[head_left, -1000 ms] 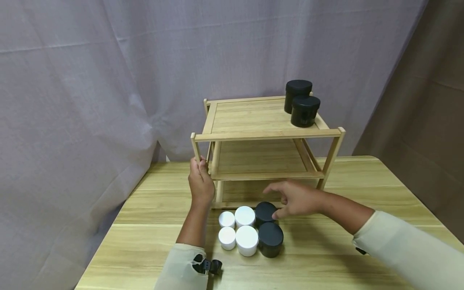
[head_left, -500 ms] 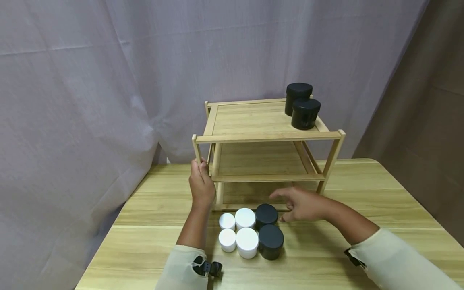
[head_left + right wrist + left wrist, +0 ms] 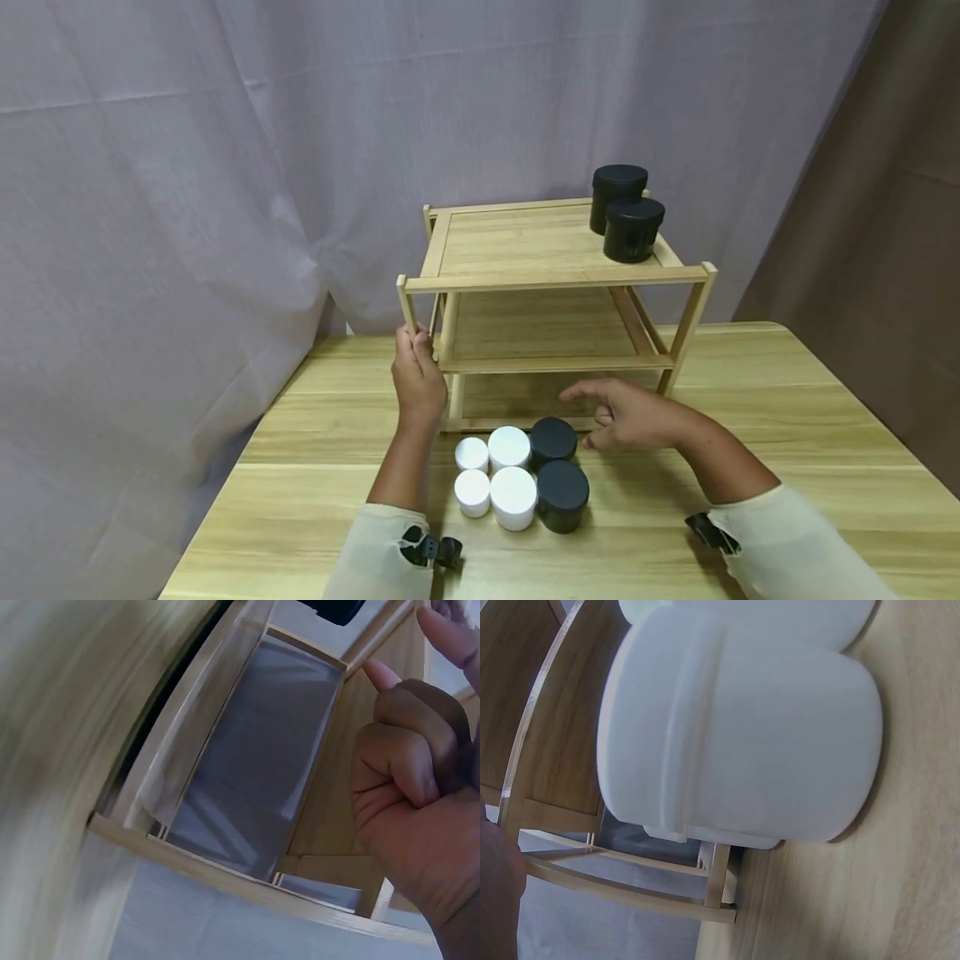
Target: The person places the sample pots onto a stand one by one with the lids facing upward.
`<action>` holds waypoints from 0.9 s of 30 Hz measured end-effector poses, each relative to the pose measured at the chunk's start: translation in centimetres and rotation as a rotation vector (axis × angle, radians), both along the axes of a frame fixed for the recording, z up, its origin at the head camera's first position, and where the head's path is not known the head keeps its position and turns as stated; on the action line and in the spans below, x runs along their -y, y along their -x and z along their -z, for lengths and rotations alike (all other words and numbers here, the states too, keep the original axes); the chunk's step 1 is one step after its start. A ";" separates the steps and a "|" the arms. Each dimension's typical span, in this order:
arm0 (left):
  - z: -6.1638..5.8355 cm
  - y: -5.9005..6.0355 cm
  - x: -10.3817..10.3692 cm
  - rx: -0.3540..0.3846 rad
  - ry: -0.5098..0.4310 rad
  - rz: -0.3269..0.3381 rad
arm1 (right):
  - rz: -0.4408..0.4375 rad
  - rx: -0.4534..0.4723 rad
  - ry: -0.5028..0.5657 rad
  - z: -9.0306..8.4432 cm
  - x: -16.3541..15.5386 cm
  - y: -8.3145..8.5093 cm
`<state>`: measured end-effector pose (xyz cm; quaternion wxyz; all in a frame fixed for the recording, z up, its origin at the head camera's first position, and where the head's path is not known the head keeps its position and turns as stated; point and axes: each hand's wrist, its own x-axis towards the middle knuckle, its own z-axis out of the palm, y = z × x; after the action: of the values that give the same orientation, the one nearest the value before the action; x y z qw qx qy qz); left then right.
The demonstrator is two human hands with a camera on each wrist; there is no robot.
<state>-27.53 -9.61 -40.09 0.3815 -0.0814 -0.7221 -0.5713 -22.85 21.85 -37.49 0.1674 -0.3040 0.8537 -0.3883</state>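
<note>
1. A wooden rack (image 3: 551,283) with three shelves stands on the counter (image 3: 787,417); everything below is placed against it.
2. The left hand (image 3: 416,379) grips the rack's front left post (image 3: 407,304), its fingers curled round the wood just below the top shelf.
3. The right hand (image 3: 633,414) hovers in front of the rack's bottom shelf, just right of the jars and touching none of them. Its forefinger points left; the other fingers are loosely curled and hold nothing, as the right wrist view (image 3: 416,772) also shows.
4. Six jars stand on the counter right in front of the rack's bottom shelf, in two rows packed close together.
5. In the row nearer the rack: a small white jar (image 3: 471,453), a larger white jar (image 3: 509,446) and a black jar (image 3: 552,438), from left to right.
6. In the row farther from the rack: a small white jar (image 3: 472,491), a larger white jar (image 3: 513,497) and a black jar (image 3: 562,493).
7. Two tall black jars (image 3: 633,228) stand on the rack's top shelf at its right rear corner, one behind the other and just beside each other.
8. The left wrist view shows a white jar (image 3: 742,742) close up on the counter, with the rack's frame (image 3: 622,885) behind it.
9. A grey curtain (image 3: 225,167) hangs behind the rack.
</note>
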 end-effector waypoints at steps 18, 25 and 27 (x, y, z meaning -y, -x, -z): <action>0.2 0.0 0.5 -0.004 0.008 -0.031 | -0.026 0.173 -0.001 2.2 0.6 0.9; 0.1 0.1 0.2 0.015 -0.021 0.002 | -0.031 0.207 0.027 2.9 0.5 1.1; 0.0 0.1 0.1 0.018 -0.021 0.011 | -0.036 0.209 0.034 3.0 0.5 1.1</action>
<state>-27.66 -9.72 -40.08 0.3726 -0.0763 -0.7190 -0.5817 -23.91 21.32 -40.50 0.2573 -0.2801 0.8191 -0.4293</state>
